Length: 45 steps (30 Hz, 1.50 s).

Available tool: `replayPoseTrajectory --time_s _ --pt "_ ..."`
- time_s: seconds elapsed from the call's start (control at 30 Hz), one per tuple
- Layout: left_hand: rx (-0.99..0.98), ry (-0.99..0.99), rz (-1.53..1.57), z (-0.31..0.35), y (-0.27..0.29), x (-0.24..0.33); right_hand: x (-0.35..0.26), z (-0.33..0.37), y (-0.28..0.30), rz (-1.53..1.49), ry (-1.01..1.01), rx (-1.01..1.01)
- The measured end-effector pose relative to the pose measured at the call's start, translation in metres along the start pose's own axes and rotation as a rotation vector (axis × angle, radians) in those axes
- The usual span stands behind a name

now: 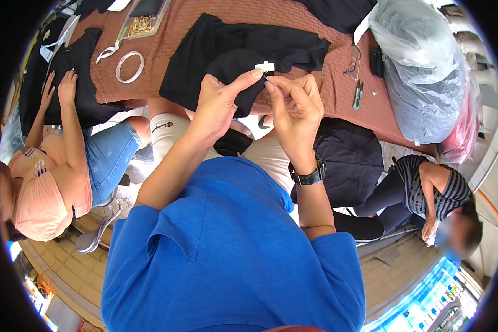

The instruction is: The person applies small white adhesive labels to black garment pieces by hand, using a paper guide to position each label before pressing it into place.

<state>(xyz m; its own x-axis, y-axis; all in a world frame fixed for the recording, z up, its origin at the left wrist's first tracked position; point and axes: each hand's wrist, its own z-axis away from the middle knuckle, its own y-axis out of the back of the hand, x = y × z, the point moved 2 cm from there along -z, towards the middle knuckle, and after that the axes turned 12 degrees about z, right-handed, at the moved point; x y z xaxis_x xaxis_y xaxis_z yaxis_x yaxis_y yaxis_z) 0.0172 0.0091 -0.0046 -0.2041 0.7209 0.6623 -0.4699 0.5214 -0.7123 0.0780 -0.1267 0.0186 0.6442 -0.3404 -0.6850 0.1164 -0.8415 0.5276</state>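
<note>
My left hand (218,102) is closed on the edge of a black garment (191,63), its thumb pressed on top of the cloth. The garment lies partly on the table and hangs over the near edge toward my lap. A small white tag (264,67) sits on the cloth just beyond my left thumb tip. Close beside it, my right hand (299,108) makes a pinch with thumb and forefinger. Something thin and tiny seems to be at those fingertips, too small to name. The two hands almost meet at the tag.
The brown-covered table (260,22) carries a white ring (130,67), a clear box (149,27) of small brass-coloured pieces, eyeglasses (353,61) and green thread snips (358,95). Large plastic bags (426,72) stand right. Another person's hands (61,88) rest on black cloth at left; someone sits at lower right.
</note>
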Motion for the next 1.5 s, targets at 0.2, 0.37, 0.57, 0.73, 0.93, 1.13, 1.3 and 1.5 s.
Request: replayPoseTrajectory --time_s 0.2,0.37,0.57,0.73,0.93,1.13,1.3,1.5 --pt "-0.034 0.006 -0.016 0.0 -0.001 -0.002 0.001 -0.001 0.002 0.025 -0.013 0.007" --pt "-0.032 0.015 -0.048 0.001 -0.001 -0.002 0.002 -0.002 0.001 0.0 -0.033 0.004" --pt "-0.016 -0.075 -0.076 0.0 -0.003 -0.004 -0.001 -0.003 0.0 -0.033 -0.077 0.0" --pt "0.015 -0.131 -0.104 -0.002 -0.001 -0.009 0.0 -0.004 -0.001 -0.03 -0.076 -0.018" --pt "0.018 -0.124 -0.111 -0.003 -0.004 -0.008 0.002 -0.004 -0.001 -0.057 -0.102 -0.034" --pt "0.018 -0.175 -0.105 -0.005 -0.002 -0.013 0.001 -0.005 0.0 -0.068 -0.145 -0.056" --pt "0.036 -0.155 -0.154 -0.002 -0.004 -0.01 0.002 -0.006 0.0 -0.05 -0.161 -0.064" --pt "0.004 -0.295 -0.305 -0.005 0.005 -0.009 -0.003 -0.009 0.0 0.042 -0.14 -0.117"
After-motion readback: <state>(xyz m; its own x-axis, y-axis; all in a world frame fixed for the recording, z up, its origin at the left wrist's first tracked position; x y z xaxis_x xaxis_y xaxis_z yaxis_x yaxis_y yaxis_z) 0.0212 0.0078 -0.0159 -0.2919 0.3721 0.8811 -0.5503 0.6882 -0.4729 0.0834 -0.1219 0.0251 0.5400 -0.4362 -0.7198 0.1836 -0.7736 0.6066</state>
